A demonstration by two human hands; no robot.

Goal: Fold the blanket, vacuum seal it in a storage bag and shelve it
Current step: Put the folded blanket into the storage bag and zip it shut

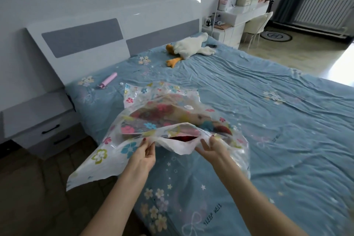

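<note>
Left hand point(144, 154) and right hand point(211, 147): fingers clamped on storage bag point(115, 151) mouth; blanket point(162, 115) inside, on bed point(268, 120).

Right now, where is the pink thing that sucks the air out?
In the head view, the pink pump lies on the blue bed sheet at upper left, near the headboard, beyond the storage bag.

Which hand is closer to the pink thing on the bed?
Left. The left hand holds the bag's mouth below the pink thing; the right hand is farther right.
</note>
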